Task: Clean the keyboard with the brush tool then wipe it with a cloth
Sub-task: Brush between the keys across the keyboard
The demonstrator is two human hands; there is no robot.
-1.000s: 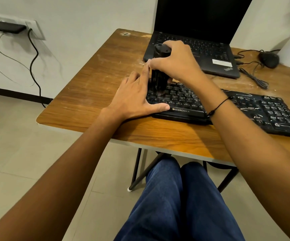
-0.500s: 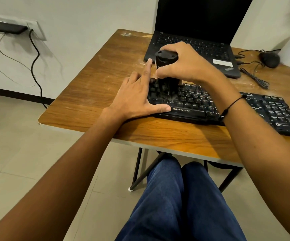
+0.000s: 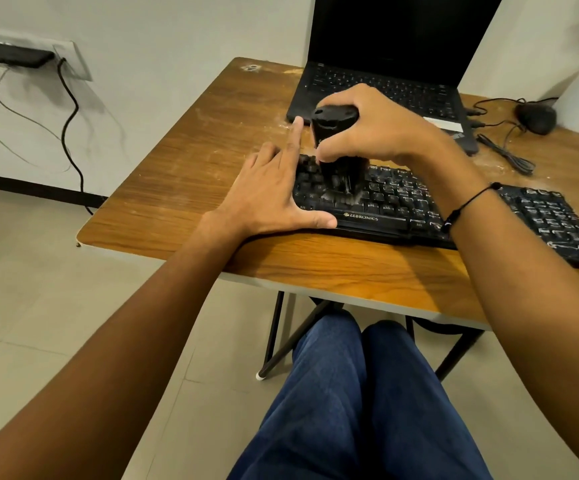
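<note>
Rightward along the dusty black plastic keyboard (image 3: 419,206) the stubby black brush tool (image 3: 333,140) has been shifted, gripped by the right hand (image 3: 381,126); the left end is steadied by the flat, open left hand (image 3: 267,195). Brushing is judged unfinished, wiping untouched.

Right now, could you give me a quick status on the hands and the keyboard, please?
Right hand grips brush tool, bristles down on keyboard. Left hand flat, bracing keyboard's left end. No cloth in view; nothing blocking.
</note>
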